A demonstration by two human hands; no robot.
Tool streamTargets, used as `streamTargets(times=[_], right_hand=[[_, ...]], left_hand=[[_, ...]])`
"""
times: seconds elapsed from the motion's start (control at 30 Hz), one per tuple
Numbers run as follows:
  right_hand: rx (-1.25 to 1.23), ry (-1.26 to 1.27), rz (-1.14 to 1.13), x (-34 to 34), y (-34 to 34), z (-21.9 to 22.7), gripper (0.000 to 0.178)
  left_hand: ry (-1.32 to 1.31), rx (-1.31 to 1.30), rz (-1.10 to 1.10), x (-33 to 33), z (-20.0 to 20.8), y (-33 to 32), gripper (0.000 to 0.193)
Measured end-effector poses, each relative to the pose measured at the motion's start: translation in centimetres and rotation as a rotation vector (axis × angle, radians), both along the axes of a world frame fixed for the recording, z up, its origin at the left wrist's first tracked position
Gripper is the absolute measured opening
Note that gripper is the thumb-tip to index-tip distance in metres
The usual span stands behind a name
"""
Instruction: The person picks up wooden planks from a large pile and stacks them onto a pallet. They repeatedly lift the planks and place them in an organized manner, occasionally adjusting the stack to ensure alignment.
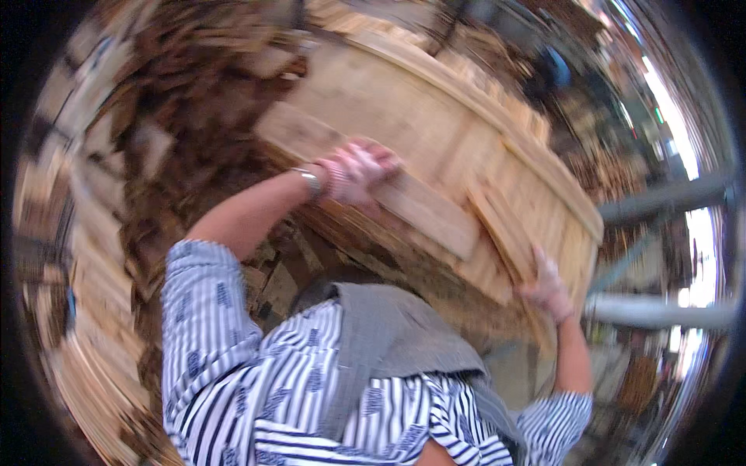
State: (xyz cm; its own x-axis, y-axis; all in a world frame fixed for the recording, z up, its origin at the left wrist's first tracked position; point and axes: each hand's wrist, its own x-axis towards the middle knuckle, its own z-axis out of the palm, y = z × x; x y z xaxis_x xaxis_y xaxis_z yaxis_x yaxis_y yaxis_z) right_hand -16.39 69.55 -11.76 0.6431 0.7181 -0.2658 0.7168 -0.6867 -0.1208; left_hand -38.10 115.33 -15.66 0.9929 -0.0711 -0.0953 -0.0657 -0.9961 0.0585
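My left hand [357,172], in a pale reddish glove with a watch at the wrist, is closed over a wide, flat wooden board [431,213]. That board lies along the near edge of a wooden worktable [435,116]. Farther right, my right hand [548,289], also gloved, grips the near end of a narrow wooden strip [500,229]. The strip slants across the tabletop, just right of the board's end; it may be more than one piece, as motion blurs it. Parts of the fingers on both hands are blurred.
A raised wooden rail [482,105] runs along the table's far edge. Brown wood scraps [210,101] are heaped at the left, with stacked boards [93,380] at the lower left. Grey pipes [660,311] stand beyond the table's right end.
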Motion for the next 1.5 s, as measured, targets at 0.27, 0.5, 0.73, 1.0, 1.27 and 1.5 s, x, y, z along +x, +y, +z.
streamTargets(times=[0.27, 0.5, 0.73, 1.0, 1.27, 1.5], right_hand=[[-0.240, -0.058, 0.031, 0.0, -2.0, 5.7, 0.109], [-0.405, -0.037, 0.054, -1.1, -1.9, 5.3, 0.109], [-0.360, -0.079, 0.157, -0.3, -1.5, 2.8, 0.109], [-0.137, 0.005, 0.266, -0.4, 0.7, 5.8, 0.106], [0.712, 0.709, -0.228, -8.9, 13.7, 7.4, 0.095], [1.094, 0.947, -0.403, -4.5, 30.7, 3.3, 0.068]], left_hand=[[-0.047, -0.058, 0.104, -2.7, 0.4, 1.7, 0.112], [-0.023, -0.093, 0.101, -2.8, 0.5, 0.9, 0.116], [-0.027, -0.117, 0.059, -2.7, 0.1, 1.4, 0.115], [0.063, -0.138, 0.177, -3.3, 2.3, 1.1, 0.105], [-0.418, -0.588, 0.263, -1.9, -2.9, 0.2, 0.077], [-0.922, -0.822, 0.473, -13.7, -5.1, -5.2, 0.058]])
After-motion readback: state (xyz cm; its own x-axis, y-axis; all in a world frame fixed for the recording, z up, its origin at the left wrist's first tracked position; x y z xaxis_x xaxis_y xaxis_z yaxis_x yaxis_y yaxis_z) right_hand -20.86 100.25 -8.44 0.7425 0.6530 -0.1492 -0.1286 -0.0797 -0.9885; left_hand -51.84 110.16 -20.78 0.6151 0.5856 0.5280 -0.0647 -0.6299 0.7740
